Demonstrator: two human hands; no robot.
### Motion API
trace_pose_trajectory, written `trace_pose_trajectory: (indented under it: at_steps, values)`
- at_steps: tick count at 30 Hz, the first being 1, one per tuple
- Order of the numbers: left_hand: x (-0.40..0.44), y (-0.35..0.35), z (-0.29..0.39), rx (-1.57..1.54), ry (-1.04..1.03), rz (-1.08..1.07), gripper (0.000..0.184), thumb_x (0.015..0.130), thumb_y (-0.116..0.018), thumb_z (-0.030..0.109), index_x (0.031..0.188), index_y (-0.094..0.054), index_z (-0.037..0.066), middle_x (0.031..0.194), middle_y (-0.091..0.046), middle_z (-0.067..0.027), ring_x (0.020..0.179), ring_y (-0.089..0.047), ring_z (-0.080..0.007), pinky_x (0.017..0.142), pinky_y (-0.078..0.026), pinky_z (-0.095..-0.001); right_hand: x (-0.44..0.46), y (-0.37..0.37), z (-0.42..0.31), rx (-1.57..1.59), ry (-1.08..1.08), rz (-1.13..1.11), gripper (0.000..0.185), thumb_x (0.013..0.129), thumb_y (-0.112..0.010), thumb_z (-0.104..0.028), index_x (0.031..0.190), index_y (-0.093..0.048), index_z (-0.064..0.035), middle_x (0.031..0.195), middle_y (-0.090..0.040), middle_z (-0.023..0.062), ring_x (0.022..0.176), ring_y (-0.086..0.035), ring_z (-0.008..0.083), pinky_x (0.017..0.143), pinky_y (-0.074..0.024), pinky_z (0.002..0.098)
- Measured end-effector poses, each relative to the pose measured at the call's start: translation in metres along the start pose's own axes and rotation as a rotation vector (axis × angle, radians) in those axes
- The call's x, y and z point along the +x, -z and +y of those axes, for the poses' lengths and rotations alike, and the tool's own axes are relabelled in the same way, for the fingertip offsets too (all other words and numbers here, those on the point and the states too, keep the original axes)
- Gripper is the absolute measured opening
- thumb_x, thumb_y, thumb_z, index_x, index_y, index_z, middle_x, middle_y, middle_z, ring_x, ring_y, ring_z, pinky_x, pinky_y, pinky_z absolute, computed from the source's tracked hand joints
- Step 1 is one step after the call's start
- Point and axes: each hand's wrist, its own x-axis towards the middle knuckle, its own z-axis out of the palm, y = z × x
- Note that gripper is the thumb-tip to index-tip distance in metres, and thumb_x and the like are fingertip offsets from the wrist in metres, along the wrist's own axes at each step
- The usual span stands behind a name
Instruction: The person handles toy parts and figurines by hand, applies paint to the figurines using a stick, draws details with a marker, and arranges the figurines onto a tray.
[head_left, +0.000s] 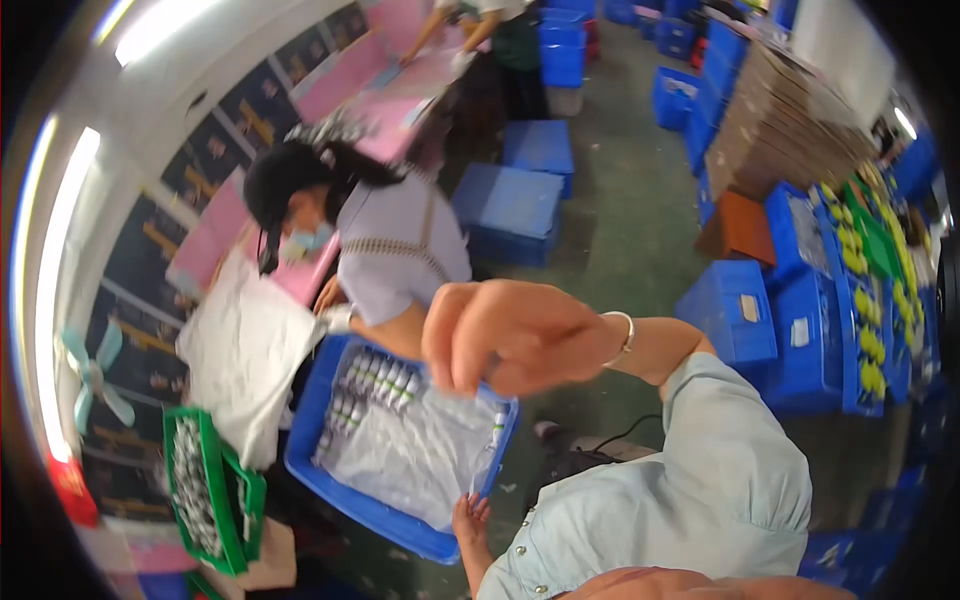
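Observation:
My right hand (510, 335), with a bangle at the wrist, is raised close to the camera. Its fingers are curled together, and blur hides what they may hold. Below it is a blue bin (375, 530) lined with a plastic sheet (415, 455). Rows of small white and dark items (380, 380) lie in the bin's upper left part, with a few at its right side. Fingers apart and nothing in them, my left hand (472, 520) is at the bin's lower right edge.
A co-worker (400, 235) in a cap and mask leans over a pink bench beside a white cloth (245, 340). Green crates (250, 510) stand at lower left. Lidded blue boxes (510, 205) are behind; blue bins (725, 310) and stacked cardboard (780, 120) stand right. Another person works far back.

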Motion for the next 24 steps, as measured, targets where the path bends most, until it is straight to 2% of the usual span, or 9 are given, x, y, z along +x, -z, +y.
trace_pose_trajectory:
  at_steps: [3,5,8,9,12,15,18,20,24]
  values:
    - [0.006,-0.024,0.013,0.122,-0.092,-0.133,0.035,0.089,-0.055,0.027,0.12,-0.049,0.01,0.119,-0.055,-0.0128,0.096,-0.059,-0.0274,0.078,-0.047,-0.0386,0.013,-0.045,-0.082,0.139,0.319,-0.223,0.026,0.093,-0.048,-0.023,0.1,-0.054,0.0018,0.101,-0.048,0.0132,0.087,-0.048,0.0189,0.076,-0.0392,0.029]
    - [0.013,-0.043,0.01,0.187,-0.108,-0.221,0.036,0.089,-0.055,0.028,0.12,-0.049,0.01,0.12,-0.054,-0.0124,0.097,-0.058,-0.027,0.079,-0.047,-0.0387,-0.001,-0.062,-0.115,0.228,0.408,-0.35,0.046,0.096,-0.043,-0.036,0.102,-0.058,0.0063,0.106,-0.047,0.019,0.078,-0.052,0.0205,0.07,-0.046,0.0312]
    - [0.027,-0.089,0.002,0.242,-0.015,-0.284,0.037,0.089,-0.054,0.029,0.121,-0.048,0.01,0.121,-0.053,-0.0118,0.098,-0.057,-0.0264,0.08,-0.046,-0.0388,-0.025,-0.125,-0.146,0.582,0.656,-0.016,0.062,0.093,-0.044,-0.048,0.099,-0.061,0.0123,0.096,-0.045,0.0235,0.058,-0.05,0.0165,0.045,-0.0466,0.0271]
    - [0.032,-0.106,-0.004,0.269,0.008,-0.311,0.038,0.089,-0.054,0.029,0.122,-0.048,0.01,0.122,-0.053,-0.0116,0.099,-0.057,-0.0263,0.08,-0.046,-0.0388,-0.032,-0.137,-0.161,0.632,0.726,0.074,0.063,0.092,-0.045,-0.048,0.1,-0.061,0.0122,0.096,-0.046,0.0233,0.058,-0.05,0.0164,0.045,-0.0449,0.0264]
    - [0.043,-0.157,-0.029,0.343,0.065,-0.4,0.039,0.09,-0.054,0.03,0.123,-0.047,0.011,0.123,-0.052,-0.0109,0.1,-0.056,-0.0257,0.082,-0.046,-0.0389,-0.067,-0.129,-0.198,0.551,0.826,-0.017,0.063,0.091,-0.046,-0.05,0.101,-0.061,0.0099,0.094,-0.047,0.0207,0.061,-0.049,0.017,0.046,-0.0406,0.0273]
    - [0.054,-0.218,-0.062,0.43,0.134,-0.5,0.04,0.09,-0.054,0.031,0.124,-0.047,0.011,0.124,-0.052,-0.0103,0.102,-0.056,-0.0251,0.083,-0.046,-0.039,-0.081,-0.127,-0.229,0.433,1.168,-0.035,0.061,0.091,-0.046,-0.051,0.102,-0.062,0.0077,0.094,-0.048,0.0177,0.062,-0.049,0.0181,0.046,-0.0414,0.0298]
    - [0.062,-0.289,-0.101,0.531,0.217,-0.617,0.042,0.09,-0.053,0.032,0.125,-0.046,0.011,0.125,-0.051,-0.0097,0.104,-0.055,-0.0245,0.084,-0.046,-0.0391,-0.133,-0.096,-0.29,0.065,0.979,-0.158,0.056,0.092,-0.045,-0.049,0.101,-0.061,0.0043,0.095,-0.049,0.0133,0.067,-0.048,0.0182,0.052,-0.0402,0.0297]
    - [0.066,-0.338,-0.133,0.587,0.28,-0.709,0.043,0.09,-0.053,0.033,0.126,-0.046,0.011,0.126,-0.05,-0.0092,0.105,-0.054,-0.0242,0.085,-0.045,-0.0392,-0.189,-0.084,-0.363,-0.233,0.572,-0.122,0.046,0.094,-0.044,-0.042,0.099,-0.057,0.0013,0.096,-0.049,0.0105,0.08,-0.048,0.0173,0.067,-0.0377,0.0281]
    - [0.074,-0.432,-0.202,0.689,0.404,-0.92,0.044,0.09,-0.053,0.035,0.127,-0.045,0.012,0.127,-0.049,-0.0084,0.107,-0.053,-0.0234,0.087,-0.045,-0.0393,-0.262,-0.07,-0.394,-0.444,0.288,0.279,0.041,0.095,-0.044,-0.042,0.093,-0.053,-0.0026,0.092,-0.048,0.0061,0.082,-0.047,0.0147,0.072,-0.0368,0.0275]
